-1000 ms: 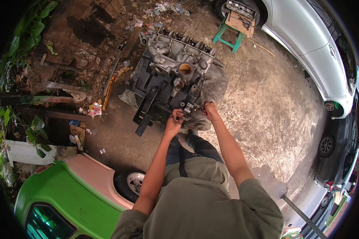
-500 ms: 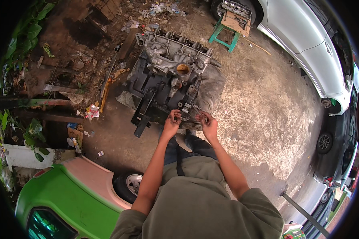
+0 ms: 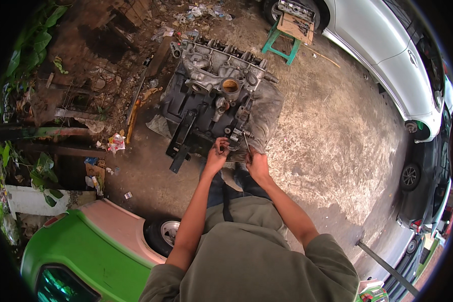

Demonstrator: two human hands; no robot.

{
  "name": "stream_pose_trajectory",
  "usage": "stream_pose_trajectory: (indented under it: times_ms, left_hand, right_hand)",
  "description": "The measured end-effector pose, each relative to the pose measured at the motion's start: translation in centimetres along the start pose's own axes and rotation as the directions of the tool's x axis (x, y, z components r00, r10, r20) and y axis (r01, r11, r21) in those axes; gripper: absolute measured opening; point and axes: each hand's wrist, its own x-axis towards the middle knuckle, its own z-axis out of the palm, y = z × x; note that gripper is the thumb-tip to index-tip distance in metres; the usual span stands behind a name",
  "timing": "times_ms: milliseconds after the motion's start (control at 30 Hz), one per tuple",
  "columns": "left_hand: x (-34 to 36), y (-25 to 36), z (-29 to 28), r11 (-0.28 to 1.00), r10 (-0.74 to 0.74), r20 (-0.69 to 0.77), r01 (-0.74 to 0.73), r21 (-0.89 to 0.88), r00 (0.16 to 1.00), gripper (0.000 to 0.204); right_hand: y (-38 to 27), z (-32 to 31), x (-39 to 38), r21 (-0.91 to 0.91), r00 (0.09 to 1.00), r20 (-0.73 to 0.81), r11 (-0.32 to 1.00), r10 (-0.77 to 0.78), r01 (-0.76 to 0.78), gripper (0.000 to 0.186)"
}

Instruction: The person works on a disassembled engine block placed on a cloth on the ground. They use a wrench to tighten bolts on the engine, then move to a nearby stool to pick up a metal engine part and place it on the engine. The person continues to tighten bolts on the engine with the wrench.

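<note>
In front of me lies an engine (image 3: 206, 113), with a grey metal head along its far side and dark parts nearer me. My right hand (image 3: 257, 166) is closed around a slim metal rod-shaped tool (image 3: 247, 144) whose far end reaches a small silvery metal fitting (image 3: 235, 133) at the engine's near right corner. I cannot make out the tool's exact kind. At the near edge, left of that fitting, my left hand (image 3: 218, 155) has its fingers curled together; whatever they hold is hidden. A round brown-lined opening (image 3: 230, 87) faces up mid-engine.
Grey cloth (image 3: 269, 108) lies under the engine's right side. A black bracket (image 3: 182, 138) juts out at its near left. Beyond stands a green-legged stool (image 3: 293, 38) bearing metal parts. A silver car (image 3: 382, 45) is at right, a green car (image 3: 95, 251) at lower left; litter covers the left ground.
My right hand has gone from spread, bent fingers to a closed grip on the slim tool, shifting slightly left and nearer me. The left hand stays almost in place.
</note>
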Motion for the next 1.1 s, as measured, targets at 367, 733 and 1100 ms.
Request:
stream_pose_trajectory:
  times_ms: [367,733,1100]
  left_hand:
    - [-0.2,-0.2,0.2,0.999,0.018,-0.026,-0.017,0.038,1.000,0.036]
    - [-0.4,0.1,0.4,0.998,0.032,-0.055,-0.029,0.057,0.998,0.034]
    - [-0.2,-0.2,0.4,0.999,-0.025,-0.021,0.025,-0.022,0.999,0.032]
  right_hand:
    - [-2.0,1.4,0.4,-0.082,0.987,0.159,0.996,-0.020,0.034,0.034]
    - [-3.9,-0.6,3.7,0.041,0.991,-0.098,0.995,-0.089,0.094,0.022]
    - [7.2,2.3,13.6,0.646,0.669,0.382,0.333,0.638,-0.687,0.011]
